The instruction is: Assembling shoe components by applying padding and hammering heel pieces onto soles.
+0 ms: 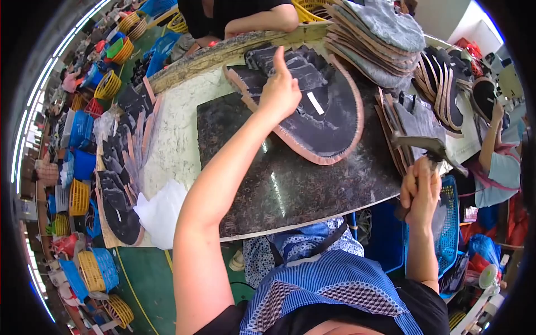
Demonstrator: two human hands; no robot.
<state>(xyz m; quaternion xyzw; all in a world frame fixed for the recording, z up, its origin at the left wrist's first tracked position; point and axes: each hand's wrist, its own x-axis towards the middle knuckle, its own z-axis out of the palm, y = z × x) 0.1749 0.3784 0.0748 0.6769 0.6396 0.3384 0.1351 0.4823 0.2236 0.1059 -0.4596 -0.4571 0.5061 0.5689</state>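
Note:
A black rounded panel (338, 125) with a pinkish-tan stitched-looking rim lies on a dark speckled board (312, 192). Folded black layers and a small white label lie on it. My left hand (281, 95) rests on the panel's left part, one digit stretched upward and the others curled down against it; their tips are hidden. In my right hand (422, 187), the fingers wrap round the handle of a hammer (424, 144). Its metal head is raised beside the board's right edge, apart from the panel.
Grey fuzzy-topped panels (374, 42) are stacked at the far right, with more black panels (441, 89) beyond. Other panels (120, 206) overlap along the left side, near a white cloth-like sheet (162, 215). A blue basket (448, 223) stands below my right hand. Two people sit nearby.

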